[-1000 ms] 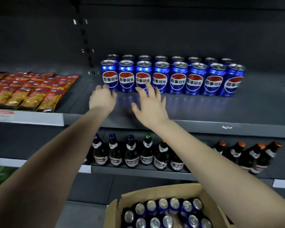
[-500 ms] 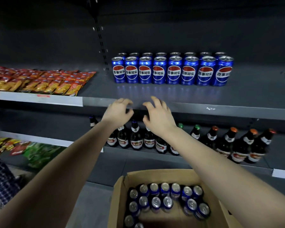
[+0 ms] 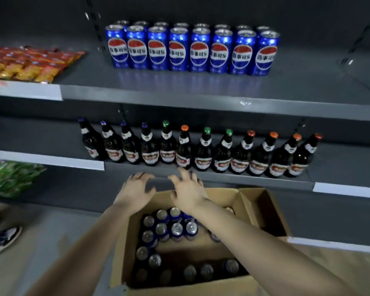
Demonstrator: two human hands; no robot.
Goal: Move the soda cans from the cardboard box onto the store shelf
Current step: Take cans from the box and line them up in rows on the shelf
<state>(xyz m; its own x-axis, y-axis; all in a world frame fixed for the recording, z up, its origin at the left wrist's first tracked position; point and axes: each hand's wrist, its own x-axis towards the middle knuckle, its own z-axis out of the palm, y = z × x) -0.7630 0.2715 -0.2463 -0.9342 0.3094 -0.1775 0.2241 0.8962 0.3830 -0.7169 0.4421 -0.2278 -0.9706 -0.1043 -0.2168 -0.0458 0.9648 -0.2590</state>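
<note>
Two rows of blue soda cans (image 3: pixel 198 50) stand on the upper grey store shelf (image 3: pixel 201 97). On the floor below sits an open cardboard box (image 3: pixel 261 208) holding several more upright soda cans (image 3: pixel 176 228). My left hand (image 3: pixel 135 192) and my right hand (image 3: pixel 188 192) hover side by side over the far edge of the box. Their fingers are spread and both hold nothing. My right forearm hides part of the cans in the box.
Dark glass bottles (image 3: pixel 201 149) with coloured caps line the lower shelf right behind my hands. Orange snack packets (image 3: pixel 28 64) fill the upper shelf's left, green packets (image 3: pixel 13 177) lie lower left. A shoe (image 3: pixel 2 240) shows on the floor at far left.
Both hands have dropped from the upper shelf by the cans down to just above the box, still empty. The view has tilted downward, showing more of the box.
</note>
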